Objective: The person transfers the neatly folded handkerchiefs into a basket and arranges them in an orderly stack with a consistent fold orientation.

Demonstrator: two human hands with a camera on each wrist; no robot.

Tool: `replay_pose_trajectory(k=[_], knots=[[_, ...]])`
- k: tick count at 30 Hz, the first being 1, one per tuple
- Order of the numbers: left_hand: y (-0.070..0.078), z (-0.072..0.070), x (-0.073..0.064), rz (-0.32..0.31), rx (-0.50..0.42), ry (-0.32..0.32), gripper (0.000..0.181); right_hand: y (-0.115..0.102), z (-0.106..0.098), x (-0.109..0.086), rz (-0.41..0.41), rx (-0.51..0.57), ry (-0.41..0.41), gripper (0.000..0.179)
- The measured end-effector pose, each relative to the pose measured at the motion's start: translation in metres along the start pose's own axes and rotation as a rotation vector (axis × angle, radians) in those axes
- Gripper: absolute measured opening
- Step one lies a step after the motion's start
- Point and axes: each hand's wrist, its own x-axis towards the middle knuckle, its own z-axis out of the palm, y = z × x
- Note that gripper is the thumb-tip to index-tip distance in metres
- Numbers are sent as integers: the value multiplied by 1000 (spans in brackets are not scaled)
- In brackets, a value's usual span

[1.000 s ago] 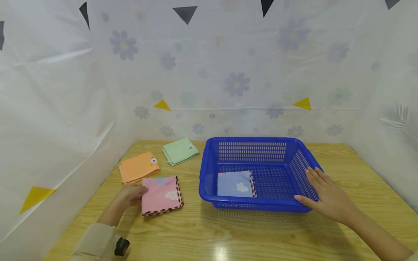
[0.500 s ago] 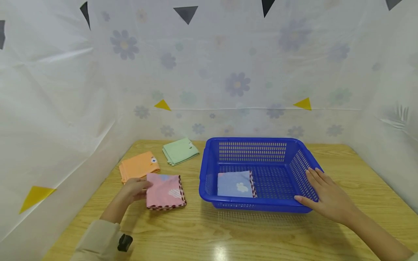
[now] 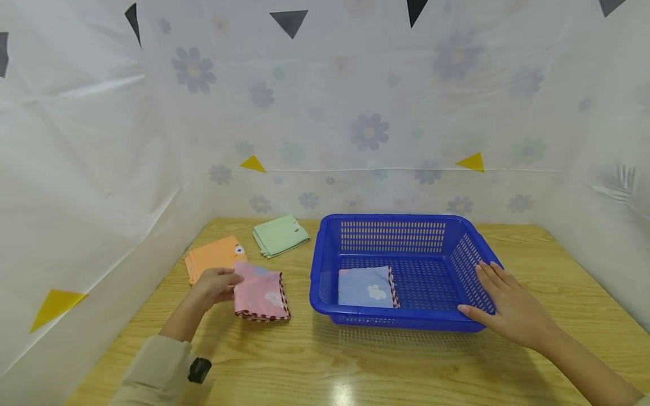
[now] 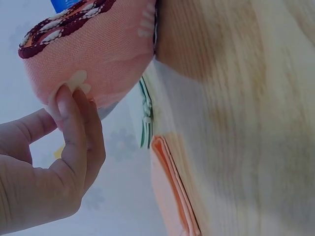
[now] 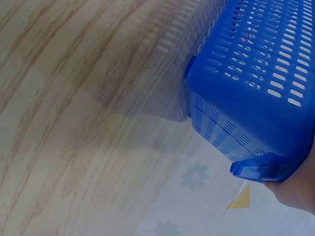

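Observation:
My left hand [image 3: 215, 287] pinches the left edge of a folded pink handkerchief [image 3: 259, 290] with checked trim. In the left wrist view, thumb and fingers meet on the pink handkerchief [image 4: 98, 64], which hangs lifted off the wooden table. Behind it, partly overlapped in the head view, lies a folded orange cloth [image 3: 210, 256]. My right hand [image 3: 513, 313] rests on the front right corner of a blue plastic basket [image 3: 401, 317], its fingers straight along the side rim and the thumb at the front rim. A folded light-blue handkerchief [image 3: 363, 286] lies inside, at the left.
A folded green cloth [image 3: 280, 235] lies toward the back of the wooden table [image 3: 284, 366], left of the basket. White floral sheeting [image 3: 325, 113] encloses the back and both sides.
My left hand has raised the pink handkerchief and carried it slightly right and away from me, now tilted and overlapping the orange cloth. My right hand and the basket have stayed in place.

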Motion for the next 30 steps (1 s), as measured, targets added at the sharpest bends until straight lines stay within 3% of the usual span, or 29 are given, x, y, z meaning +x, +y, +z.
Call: replay_pose_trajectory(k=[30], knots=[[44, 6, 3, 56, 22, -1, 58, 0, 0, 1, 1, -15, 1, 88]])
